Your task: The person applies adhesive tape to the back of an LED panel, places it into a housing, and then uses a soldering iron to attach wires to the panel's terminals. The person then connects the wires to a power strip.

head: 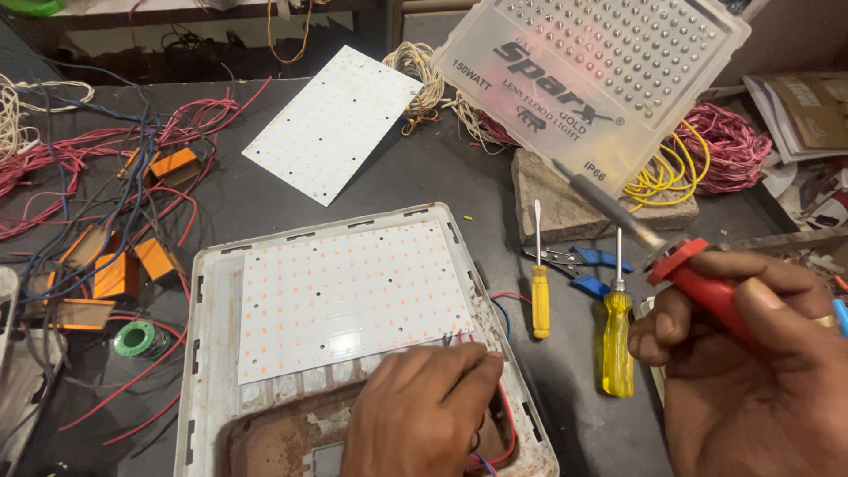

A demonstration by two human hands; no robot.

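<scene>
While the left hand [422,408] rests at the lower middle of the frame, its fingers are bunched together on the red and blue wires [500,442] at the lower right corner of the LED board [349,296], pinching them against the housing. That board lies flat in the white flood-light housing [201,353], its long axis running left to right with a slight upward tilt toward the right. The right hand [751,362], at the lower right, is closed around the red handle of a soldering iron [654,237]. The iron's long axis runs diagonally, and its dark tip points up and left toward the centre right of the frame, well apart from the board and lifted over the grey stone block [565,208].

Between the two hands lie two yellow-handled screwdrivers [579,305], both shafts pointing up the frame, with blue-handled pliers [587,263] crossing behind them. A second LED board [334,124] lies tilted in the upper middle. A translucent lens cover [609,62] leans at the upper right, above coils of yellow and pink wire [707,150]. At the left, red and blue wire tangles [115,150] surround orange block-shaped parts [115,274], and a green solder spool [139,338] sits just left of the housing.
</scene>
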